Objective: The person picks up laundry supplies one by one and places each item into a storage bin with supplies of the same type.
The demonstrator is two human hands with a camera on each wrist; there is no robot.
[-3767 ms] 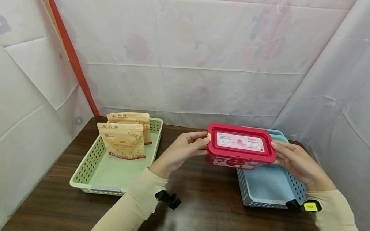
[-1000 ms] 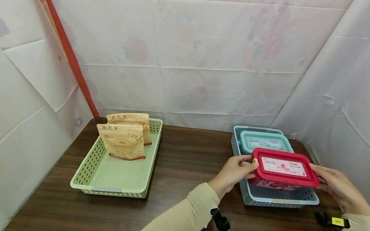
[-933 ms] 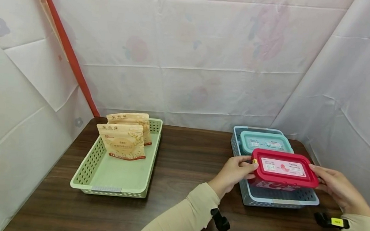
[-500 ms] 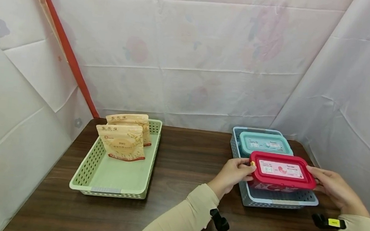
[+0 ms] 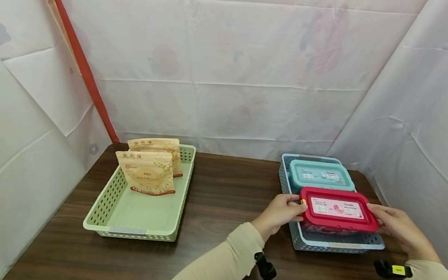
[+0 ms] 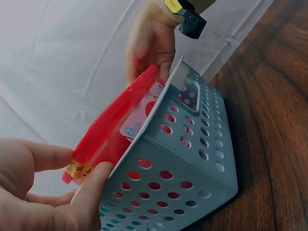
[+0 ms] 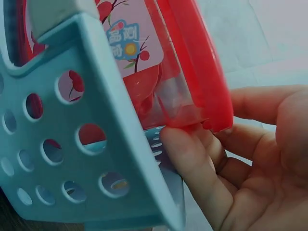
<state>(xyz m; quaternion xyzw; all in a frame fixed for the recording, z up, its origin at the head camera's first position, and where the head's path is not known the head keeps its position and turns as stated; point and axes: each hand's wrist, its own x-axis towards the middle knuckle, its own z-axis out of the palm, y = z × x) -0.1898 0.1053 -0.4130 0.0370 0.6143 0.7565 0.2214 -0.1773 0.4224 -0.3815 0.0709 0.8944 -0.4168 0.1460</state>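
Observation:
A red lidded plastic box (image 5: pixel 338 210) with a pink label sits partly down inside the blue perforated basket (image 5: pixel 338 245). My left hand (image 5: pixel 281 212) pinches its left end, thumb and fingers on the lid's edge. At the opposite end my right hand (image 5: pixel 402 229) holds the lid's corner. In the left wrist view the red box (image 6: pixel 115 120) rises above the basket wall (image 6: pixel 168 159). The right wrist view shows fingertips (image 7: pixel 185 149) under the lid rim of the box. A teal lidded box (image 5: pixel 321 175) lies behind the red one in the same basket.
A green perforated basket (image 5: pixel 141 215) stands on the left of the dark wooden table (image 5: pixel 231 194). Two beige pouches (image 5: pixel 147 172) stand upright toward its back. White printed sheets (image 5: pixel 234 69) hang behind and on both sides.
Both hands have carried the red box rightward, from the blue basket's left side to over it. In the last second it has sunk lower into the basket, drifting slightly left.

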